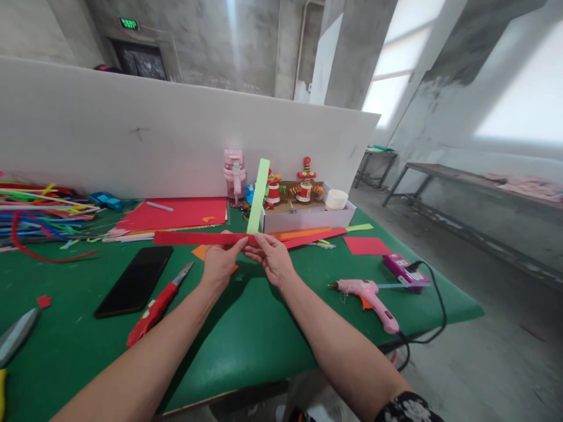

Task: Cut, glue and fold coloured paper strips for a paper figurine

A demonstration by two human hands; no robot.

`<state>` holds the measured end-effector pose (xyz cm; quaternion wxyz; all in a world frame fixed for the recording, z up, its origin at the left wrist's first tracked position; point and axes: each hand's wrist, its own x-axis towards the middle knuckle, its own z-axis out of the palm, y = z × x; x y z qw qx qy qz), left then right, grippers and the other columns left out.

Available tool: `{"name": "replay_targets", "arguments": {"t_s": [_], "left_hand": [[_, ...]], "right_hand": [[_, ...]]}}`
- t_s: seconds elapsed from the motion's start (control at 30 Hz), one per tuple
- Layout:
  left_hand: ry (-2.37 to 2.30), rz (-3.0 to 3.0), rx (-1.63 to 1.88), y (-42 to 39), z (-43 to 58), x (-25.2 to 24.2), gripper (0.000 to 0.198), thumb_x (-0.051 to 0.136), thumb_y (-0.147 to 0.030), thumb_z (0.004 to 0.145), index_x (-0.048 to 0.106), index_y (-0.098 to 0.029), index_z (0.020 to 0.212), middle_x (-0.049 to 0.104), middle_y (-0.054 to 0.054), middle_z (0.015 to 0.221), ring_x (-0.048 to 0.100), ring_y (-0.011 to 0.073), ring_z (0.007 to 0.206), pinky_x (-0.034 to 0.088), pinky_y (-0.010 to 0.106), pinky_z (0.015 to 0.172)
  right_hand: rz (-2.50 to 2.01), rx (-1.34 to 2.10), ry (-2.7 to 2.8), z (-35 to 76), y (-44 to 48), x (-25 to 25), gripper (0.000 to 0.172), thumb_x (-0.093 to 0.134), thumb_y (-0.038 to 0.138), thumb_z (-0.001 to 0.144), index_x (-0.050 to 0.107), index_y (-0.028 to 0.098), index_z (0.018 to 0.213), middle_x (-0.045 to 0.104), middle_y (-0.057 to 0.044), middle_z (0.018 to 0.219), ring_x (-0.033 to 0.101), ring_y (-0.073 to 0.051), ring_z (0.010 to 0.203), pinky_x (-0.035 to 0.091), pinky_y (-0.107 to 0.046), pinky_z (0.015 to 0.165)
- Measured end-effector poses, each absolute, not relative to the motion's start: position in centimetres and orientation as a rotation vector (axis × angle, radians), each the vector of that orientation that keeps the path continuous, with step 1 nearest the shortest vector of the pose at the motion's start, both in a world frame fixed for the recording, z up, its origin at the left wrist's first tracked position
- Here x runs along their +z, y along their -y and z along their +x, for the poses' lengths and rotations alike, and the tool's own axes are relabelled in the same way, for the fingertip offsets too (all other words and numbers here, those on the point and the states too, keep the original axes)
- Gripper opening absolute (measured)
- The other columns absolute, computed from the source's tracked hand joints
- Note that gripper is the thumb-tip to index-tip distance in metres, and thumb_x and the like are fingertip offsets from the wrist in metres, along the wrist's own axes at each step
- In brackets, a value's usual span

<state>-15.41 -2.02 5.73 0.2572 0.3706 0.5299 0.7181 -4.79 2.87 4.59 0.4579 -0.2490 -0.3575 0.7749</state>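
A red paper strip [189,238] stretches level above the table, pinched near its right end between the fingers of my left hand [219,265]. Close beside it, my right hand [273,258] pinches the same end, where a light green paper strip [258,196] meets the red one and stands up at roughly a right angle. My fingertips hide part of the joint. Behind my right hand, another red strip [316,236] and an orange strip [303,232] lie in front of a white box. An orange paper piece [200,252] is partly hidden by my left hand.
On the green table [259,351] lie a phone [135,280], a red utility knife [159,305], a pink glue gun [367,296] with its cord, and a purple power block [404,272]. Pipe cleaners [44,214] pile up left. The white box [308,220] holds small figures and cups.
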Motion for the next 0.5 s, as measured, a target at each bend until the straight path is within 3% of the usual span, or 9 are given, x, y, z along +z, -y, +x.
{"name": "replay_targets", "arguments": {"t_s": [0.13, 0.33, 0.5], "left_hand": [[-1.405, 0.988, 1.946, 2.2, -14.7, 5.8, 0.031, 0.083, -0.039, 0.053, 0.06, -0.02, 0.056, 0.058, -0.004, 0.056, 0.052, 0.0127, 0.059, 0.045, 0.026, 0.061], [-1.303, 0.858, 1.972, 1.5, -14.2, 4.7, 0.042, 0.083, -0.05, 0.052, 0.067, -0.016, 0.072, 0.071, 0.003, 0.069, 0.064, 0.0182, 0.068, 0.052, 0.034, 0.072], [-1.3, 0.839, 1.963, 1.5, -14.6, 4.4, 0.044, 0.086, -0.05, 0.049, 0.07, -0.016, 0.072, 0.071, 0.002, 0.068, 0.064, 0.0178, 0.07, 0.051, 0.031, 0.072]], "right_hand": [[-0.651, 1.853, 0.912, -4.6, -3.1, 4.4, 0.034, 0.089, 0.039, 0.058, 0.069, 0.016, 0.073, 0.071, -0.001, 0.064, 0.073, -0.017, 0.062, 0.061, -0.028, 0.065], [-0.648, 1.782, 0.944, -4.7, -3.1, 4.4, 0.033, 0.088, 0.038, 0.059, 0.069, 0.017, 0.075, 0.069, 0.0, 0.061, 0.073, -0.019, 0.062, 0.062, -0.032, 0.068], [-0.639, 1.759, 1.005, -4.6, -2.8, 4.7, 0.037, 0.091, 0.034, 0.05, 0.068, 0.018, 0.075, 0.072, 0.0, 0.065, 0.07, -0.015, 0.061, 0.06, -0.029, 0.068]]}}
